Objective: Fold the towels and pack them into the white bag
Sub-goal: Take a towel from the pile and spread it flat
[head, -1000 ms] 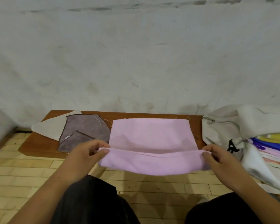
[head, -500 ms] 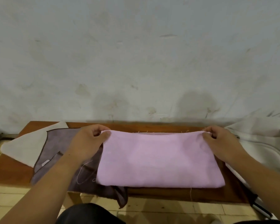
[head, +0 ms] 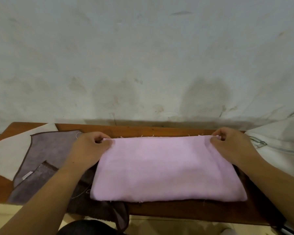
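Newly folded over, the pink towel (head: 168, 170) lies flat (left hand (head: 88, 150), right hand (head: 232, 146) pinching its far corners).

Pink towel (head: 168, 168), grey-brown towel (head: 58, 150)

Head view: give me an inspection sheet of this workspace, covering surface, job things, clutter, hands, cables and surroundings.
Surface: wooden bench against the wall, towels spread on it.
Job's things: pink towel folded, flat on the bench; brown towel unfolded, partly under it, a corner hanging off the front; cream towel under the brown one, far left; white bag at the right.
Clutter: nothing seen.
Hands: left hand pinches the pink towel's far left corner; right hand pinches its far right corner.
Cables: nothing seen.
Surroundings: stained wall behind; pale floor below.
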